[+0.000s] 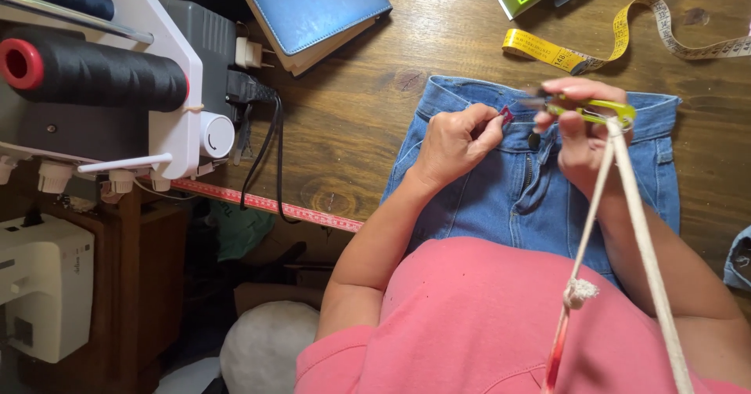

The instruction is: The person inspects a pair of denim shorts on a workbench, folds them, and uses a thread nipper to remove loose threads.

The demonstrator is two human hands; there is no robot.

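denim shorts (501, 198) lie flat on the wooden table (368, 89), waistband away from the person. left hand (454, 145) pinches a small red tag (506, 115) at the waistband; right hand (583, 140) is closed around yellow-green thread snips (591, 109) on a cream cord (626, 206), blades by the tag. looks like the snipping step; next move needs blades under the stitches only. no containers visible with contents.
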